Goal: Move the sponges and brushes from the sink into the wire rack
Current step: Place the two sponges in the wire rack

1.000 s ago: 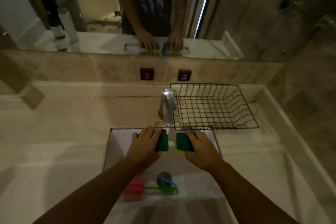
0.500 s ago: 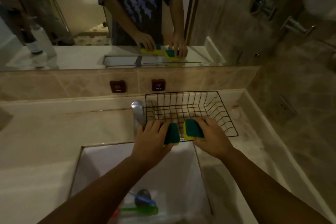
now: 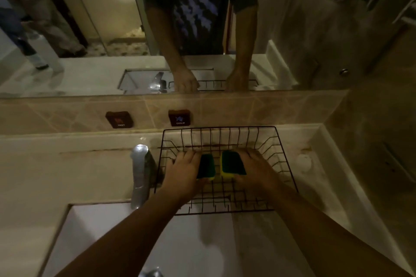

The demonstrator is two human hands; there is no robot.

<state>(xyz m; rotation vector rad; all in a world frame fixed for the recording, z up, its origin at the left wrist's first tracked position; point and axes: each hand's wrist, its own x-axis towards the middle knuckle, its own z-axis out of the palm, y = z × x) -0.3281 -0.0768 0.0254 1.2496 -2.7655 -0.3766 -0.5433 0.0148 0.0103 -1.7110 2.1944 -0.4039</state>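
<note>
Both of my hands are inside the black wire rack (image 3: 279,148) on the counter behind the sink. My left hand (image 3: 182,171) grips a green and yellow sponge (image 3: 206,166) by its left side. My right hand (image 3: 256,168) grips a second green and yellow sponge (image 3: 233,163) by its right side. The two sponges sit side by side, low over the rack's floor; whether they rest on the wires I cannot tell. The white sink (image 3: 108,231) lies below my forearms. No brushes show in this view.
A chrome faucet (image 3: 140,171) stands just left of the rack. Hot and cold buttons (image 3: 119,119) sit on the tiled ledge below the mirror. The side wall rises right of the counter. A drain part (image 3: 152,273) peeks in at the bottom edge.
Both hands have carried the sponges from above the sink forward and to the right, over the rack's front rim and down into it. The view has shifted forward, so the brushes have left the frame.
</note>
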